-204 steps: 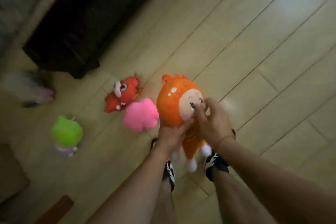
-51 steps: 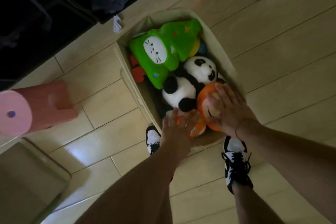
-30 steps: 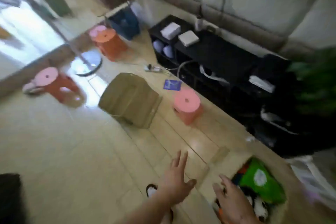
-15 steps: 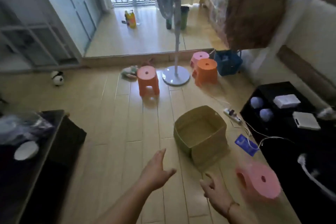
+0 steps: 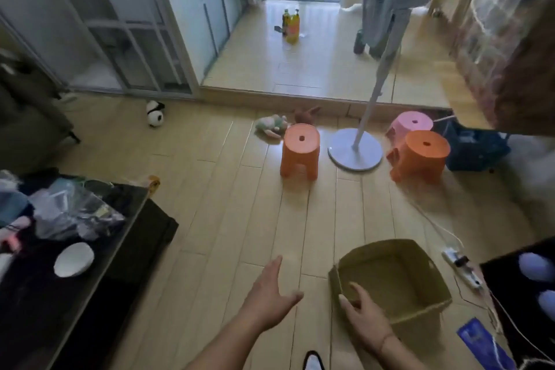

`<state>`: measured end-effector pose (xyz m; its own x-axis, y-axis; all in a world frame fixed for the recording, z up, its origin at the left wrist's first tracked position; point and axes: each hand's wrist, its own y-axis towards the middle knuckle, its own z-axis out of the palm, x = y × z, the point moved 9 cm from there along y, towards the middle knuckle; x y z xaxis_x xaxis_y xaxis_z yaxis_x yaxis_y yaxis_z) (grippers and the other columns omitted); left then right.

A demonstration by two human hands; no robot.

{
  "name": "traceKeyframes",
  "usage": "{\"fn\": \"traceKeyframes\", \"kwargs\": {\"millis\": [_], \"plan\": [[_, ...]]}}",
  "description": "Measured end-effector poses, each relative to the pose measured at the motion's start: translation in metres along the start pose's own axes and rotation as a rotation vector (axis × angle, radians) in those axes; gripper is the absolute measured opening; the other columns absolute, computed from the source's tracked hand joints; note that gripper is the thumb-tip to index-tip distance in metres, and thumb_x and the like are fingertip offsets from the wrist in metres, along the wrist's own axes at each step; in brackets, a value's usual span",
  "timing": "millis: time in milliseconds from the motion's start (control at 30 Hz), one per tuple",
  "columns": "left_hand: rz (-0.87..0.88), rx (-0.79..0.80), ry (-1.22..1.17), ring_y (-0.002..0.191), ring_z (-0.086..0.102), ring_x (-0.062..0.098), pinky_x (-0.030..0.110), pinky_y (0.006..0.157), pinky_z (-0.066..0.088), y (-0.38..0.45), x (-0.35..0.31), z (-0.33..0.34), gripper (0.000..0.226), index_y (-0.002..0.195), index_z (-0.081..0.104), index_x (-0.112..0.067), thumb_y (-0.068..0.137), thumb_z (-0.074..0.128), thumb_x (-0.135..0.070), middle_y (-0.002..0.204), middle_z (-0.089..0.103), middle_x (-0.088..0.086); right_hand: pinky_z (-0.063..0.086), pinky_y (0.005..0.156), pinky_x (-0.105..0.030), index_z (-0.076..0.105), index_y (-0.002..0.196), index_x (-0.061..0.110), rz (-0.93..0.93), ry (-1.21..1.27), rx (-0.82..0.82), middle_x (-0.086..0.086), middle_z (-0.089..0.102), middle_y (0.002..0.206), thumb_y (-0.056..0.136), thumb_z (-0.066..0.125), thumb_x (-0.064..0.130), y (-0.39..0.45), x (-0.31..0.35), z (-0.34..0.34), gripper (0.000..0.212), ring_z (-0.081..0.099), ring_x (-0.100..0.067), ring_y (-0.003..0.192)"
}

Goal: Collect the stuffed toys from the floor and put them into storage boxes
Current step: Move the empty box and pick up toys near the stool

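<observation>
Both the left hand [image 5: 270, 294] and the right hand [image 5: 365, 318] are spread wide with nothing held. An empty storage box [image 5: 390, 279] sits at four o'clock. More toys must be fetched next: a panda toy [image 5: 155, 113] at eleven o'clock, a pastel stuffed toy [image 5: 270, 126] at twelve.

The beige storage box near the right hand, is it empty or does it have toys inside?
Empty. The beige storage box stands upright and open, and its bare bottom and inner walls show, with no toy inside.
</observation>
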<state>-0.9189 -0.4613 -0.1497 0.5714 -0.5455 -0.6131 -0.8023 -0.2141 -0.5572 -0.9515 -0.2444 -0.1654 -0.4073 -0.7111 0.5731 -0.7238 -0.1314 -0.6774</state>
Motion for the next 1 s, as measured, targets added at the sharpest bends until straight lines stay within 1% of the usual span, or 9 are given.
{"fn": "traceKeyframes", "kwargs": {"millis": [167, 300, 400, 500, 600, 733, 867, 933, 1000], "plan": [[-0.044, -0.043, -0.066, 0.148, 0.015, 0.011, 0.026, 0.12, 0.015, 0.081, -0.011, -0.08, 0.092, 0.154, 0.011, -0.023, 0.085, 0.065, -0.049, 0.162, 0.014, -0.005, 0.042, 0.105, -0.038, 0.034, 0.145, 0.021, -0.119, -0.043, 0.067, -0.008, 0.055, 0.134, 0.096, 0.048, 0.04, 0.093, 0.13, -0.014, 0.054, 0.052, -0.023, 0.122], [-0.092, -0.084, -0.134, 0.147, 0.019, 0.013, 0.026, 0.118, 0.018, 0.155, -0.01, -0.16, 0.09, 0.155, 0.008, -0.024, 0.087, 0.064, -0.045, 0.161, 0.017, -0.004, 0.045, 0.1, -0.037, 0.038, 0.142, 0.024, -0.177, -0.032, 0.045, -0.005, 0.059, 0.128, 0.095, 0.048, 0.044, 0.17, 0.24, -0.012, 0.052, 0.056, -0.02, 0.111], [-0.121, -0.089, -0.171, 0.144, 0.028, 0.016, 0.023, 0.112, 0.024, 0.219, -0.005, -0.218, 0.09, 0.155, 0.005, -0.025, 0.089, 0.063, -0.044, 0.159, 0.026, -0.001, 0.047, 0.098, -0.038, 0.039, 0.142, 0.023, -0.177, -0.011, 0.057, -0.005, 0.06, 0.126, 0.094, 0.048, 0.046, 0.233, 0.313, 0.002, 0.053, 0.06, -0.021, 0.108], [-0.164, -0.055, -0.197, 0.142, 0.033, 0.017, 0.027, 0.112, 0.027, 0.287, -0.005, -0.277, 0.09, 0.154, 0.002, -0.03, 0.089, 0.061, -0.047, 0.157, 0.031, -0.002, 0.047, 0.093, -0.034, 0.04, 0.141, 0.02, -0.161, 0.038, 0.071, -0.003, 0.059, 0.119, 0.094, 0.05, 0.043, 0.287, 0.383, 0.011, 0.053, 0.059, -0.021, 0.106], [-0.138, -0.035, -0.158, 0.141, 0.035, 0.018, 0.03, 0.113, 0.028, 0.354, -0.028, -0.338, 0.088, 0.155, 0.004, -0.03, 0.089, 0.059, -0.049, 0.155, 0.035, -0.004, 0.046, 0.092, -0.032, 0.043, 0.139, 0.019, -0.145, 0.066, 0.044, -0.002, 0.059, 0.114, 0.095, 0.052, 0.039, 0.331, 0.445, -0.002, 0.049, 0.059, -0.022, 0.105], [-0.108, -0.005, -0.147, 0.139, 0.038, 0.018, 0.033, 0.114, 0.03, 0.448, -0.073, -0.4, 0.089, 0.155, 0.007, -0.029, 0.087, 0.062, -0.049, 0.153, 0.038, -0.003, 0.046, 0.098, -0.037, 0.048, 0.135, 0.018, -0.1, 0.074, 0.018, -0.003, 0.061, 0.119, 0.093, 0.053, 0.041, 0.396, 0.504, -0.033, 0.047, 0.06, -0.023, 0.107], [-0.072, 0.094, -0.109, 0.132, 0.047, 0.017, 0.03, 0.11, 0.035, 0.554, -0.118, -0.435, 0.086, 0.153, 0.015, -0.03, 0.085, 0.063, -0.049, 0.148, 0.045, 0.0, 0.046, 0.098, -0.036, 0.049, 0.134, 0.017, -0.036, 0.12, -0.04, -0.007, 0.06, 0.125, 0.093, 0.052, 0.043, 0.482, 0.547, -0.066, 0.048, 0.059, -0.026, 0.111], [-0.06, 0.146, -0.083, 0.126, 0.051, 0.015, 0.025, 0.105, 0.038, 0.605, -0.14, -0.449, 0.076, 0.151, 0.026, -0.028, 0.087, 0.062, -0.046, 0.142, 0.051, 0.0, 0.047, 0.098, -0.038, 0.054, 0.126, 0.025, -0.002, 0.131, -0.034, -0.006, 0.053, 0.131, 0.089, 0.052, 0.053, 0.533, 0.56, -0.075, 0.047, 0.056, -0.027, 0.117], [-0.072, 0.203, -0.073, 0.118, 0.055, 0.013, 0.024, 0.101, 0.042, 0.652, -0.158, -0.464, 0.069, 0.149, 0.034, -0.026, 0.088, 0.062, -0.043, 0.137, 0.055, 0.001, 0.046, 0.1, -0.045, 0.056, 0.107, 0.039, 0.038, 0.142, -0.014, -0.006, 0.058, 0.129, 0.07, 0.052, 0.074, 0.611, 0.548, -0.075, 0.051, 0.05, -0.031, 0.125]]}}
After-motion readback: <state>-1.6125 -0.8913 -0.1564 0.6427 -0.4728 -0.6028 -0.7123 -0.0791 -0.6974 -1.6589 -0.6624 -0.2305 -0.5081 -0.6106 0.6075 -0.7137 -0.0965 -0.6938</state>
